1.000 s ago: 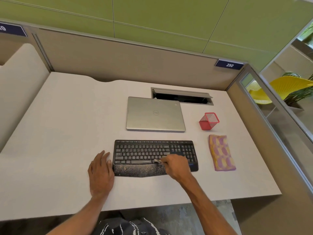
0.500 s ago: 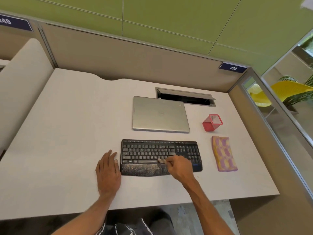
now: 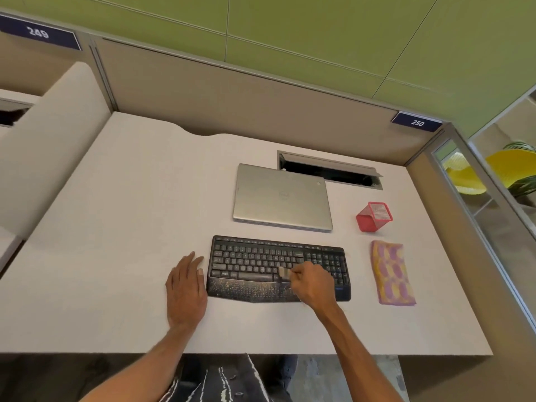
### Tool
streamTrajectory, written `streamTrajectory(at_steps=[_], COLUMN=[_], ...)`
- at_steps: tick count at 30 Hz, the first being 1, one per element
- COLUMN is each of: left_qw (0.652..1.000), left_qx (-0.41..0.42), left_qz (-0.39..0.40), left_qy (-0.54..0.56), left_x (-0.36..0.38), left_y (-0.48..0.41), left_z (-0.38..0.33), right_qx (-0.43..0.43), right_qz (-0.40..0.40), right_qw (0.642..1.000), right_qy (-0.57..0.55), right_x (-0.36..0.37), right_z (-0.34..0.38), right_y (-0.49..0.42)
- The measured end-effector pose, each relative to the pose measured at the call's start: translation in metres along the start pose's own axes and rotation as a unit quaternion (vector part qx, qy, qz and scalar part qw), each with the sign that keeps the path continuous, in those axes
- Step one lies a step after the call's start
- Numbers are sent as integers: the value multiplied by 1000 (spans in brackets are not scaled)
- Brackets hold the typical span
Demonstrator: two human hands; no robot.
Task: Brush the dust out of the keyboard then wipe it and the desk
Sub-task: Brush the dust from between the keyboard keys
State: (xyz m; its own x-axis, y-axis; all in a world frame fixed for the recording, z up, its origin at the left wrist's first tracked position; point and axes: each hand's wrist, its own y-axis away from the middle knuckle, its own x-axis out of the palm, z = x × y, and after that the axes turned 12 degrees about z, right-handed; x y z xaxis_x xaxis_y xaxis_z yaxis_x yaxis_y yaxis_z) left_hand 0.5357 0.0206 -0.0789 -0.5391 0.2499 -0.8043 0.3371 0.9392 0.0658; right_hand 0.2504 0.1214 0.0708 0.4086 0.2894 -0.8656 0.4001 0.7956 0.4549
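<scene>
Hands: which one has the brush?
The right hand grips the small brush on the keyboard; the left hand lies flat on the desk, holding nothing.

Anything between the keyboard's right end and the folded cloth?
Nothing. In the head view, only a bare strip of desk separates the keyboard from the pink-and-yellow cloth.

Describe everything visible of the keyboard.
The keyboard is black, full-size, with a number pad at its right end and a curved palm rest speckled with pale dust. It lies flat on the desk before the closed laptop. The right hand holds a small brush on its lower keys; the left hand rests beside it.
</scene>
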Motion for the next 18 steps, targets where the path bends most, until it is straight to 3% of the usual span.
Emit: streamTrajectory(at_steps=[9,14,18], left_qw=[1000,1000,1000], left_qx=[-6,1,5], left_qz=[-2,-2,-4], left_qy=[-1,5,10], left_x=[2,-1,-1], left_y=[2,3,4], left_z=[-1,0,-1], right_qx=[-8,7,0], right_qz=[50,-14,56], right_qw=[998,1000,998], right_qy=[39,5,37], right_x=[3,0,-4], right_z=[1,2,7], right_y=[0,-7,-9])
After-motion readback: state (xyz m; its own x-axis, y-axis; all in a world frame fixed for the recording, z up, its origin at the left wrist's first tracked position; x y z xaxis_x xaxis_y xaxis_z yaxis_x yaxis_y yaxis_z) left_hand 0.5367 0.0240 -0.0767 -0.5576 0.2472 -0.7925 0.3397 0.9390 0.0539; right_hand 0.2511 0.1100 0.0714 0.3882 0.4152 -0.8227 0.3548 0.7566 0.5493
